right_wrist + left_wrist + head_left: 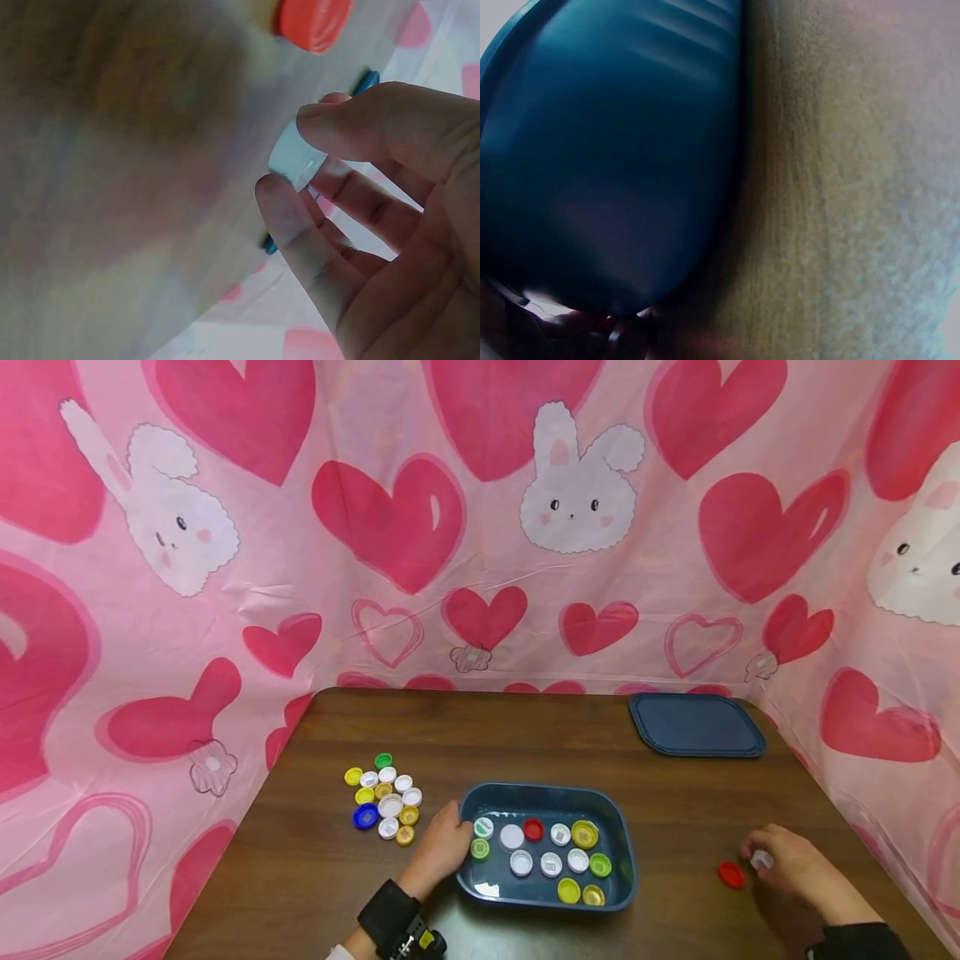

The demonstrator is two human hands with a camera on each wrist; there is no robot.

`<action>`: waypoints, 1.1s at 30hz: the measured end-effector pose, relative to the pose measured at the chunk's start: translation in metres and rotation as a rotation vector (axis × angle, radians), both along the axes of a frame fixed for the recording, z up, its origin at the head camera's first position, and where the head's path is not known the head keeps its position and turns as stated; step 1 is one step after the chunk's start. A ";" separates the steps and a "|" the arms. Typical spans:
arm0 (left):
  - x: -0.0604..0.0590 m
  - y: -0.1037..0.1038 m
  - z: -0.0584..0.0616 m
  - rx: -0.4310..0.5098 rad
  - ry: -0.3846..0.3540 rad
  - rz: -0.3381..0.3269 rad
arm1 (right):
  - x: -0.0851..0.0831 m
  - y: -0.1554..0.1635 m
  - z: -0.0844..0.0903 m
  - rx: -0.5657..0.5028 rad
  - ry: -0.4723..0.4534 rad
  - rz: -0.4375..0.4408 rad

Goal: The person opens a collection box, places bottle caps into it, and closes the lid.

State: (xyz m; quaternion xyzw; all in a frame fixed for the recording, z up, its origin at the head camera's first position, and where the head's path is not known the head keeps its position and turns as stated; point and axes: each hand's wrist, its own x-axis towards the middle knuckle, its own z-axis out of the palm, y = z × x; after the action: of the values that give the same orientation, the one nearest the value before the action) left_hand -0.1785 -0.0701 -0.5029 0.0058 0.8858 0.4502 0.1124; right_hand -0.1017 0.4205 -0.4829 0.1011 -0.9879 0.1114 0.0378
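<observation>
My left hand (444,842) holds the left rim of a dark blue tray (547,903); its outer wall fills much of the left wrist view. Inside the tray lie several bottle caps, among them a red cap (533,829), a large yellow cap (584,834) and a green cap (600,865). On the right side of the table, my right hand (787,864) pinches a white bottle cap (296,156) between thumb and fingertips. Just left of that hand a red bottle cap (731,875) rests on the wood.
Left of the tray sits a loose cluster of caps, with a blue cap (365,816) and a green cap (384,760) among white, yellow and gold ones. A flat dark blue lid (697,725) lies at the table's back right. Pink heart-patterned cloth (480,560) hangs behind the table (480,727).
</observation>
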 end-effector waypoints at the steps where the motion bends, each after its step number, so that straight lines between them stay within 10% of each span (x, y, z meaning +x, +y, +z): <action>1: 0.000 0.000 0.000 0.002 0.002 0.000 | -0.001 0.000 0.001 0.003 -0.002 -0.001; 10: 0.001 0.000 0.000 0.011 0.014 -0.006 | -0.013 -0.009 0.006 0.026 0.136 0.082; 33: 0.003 0.000 0.002 0.028 0.025 -0.001 | -0.067 -0.104 0.041 -0.070 0.072 0.289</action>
State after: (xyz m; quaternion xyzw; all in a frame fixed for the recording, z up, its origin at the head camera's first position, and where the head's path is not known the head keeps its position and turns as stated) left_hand -0.1759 -0.0702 -0.5014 0.0134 0.8806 0.4626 0.1015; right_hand -0.1688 0.3165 -0.4424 0.2447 -0.9566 0.1464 0.0603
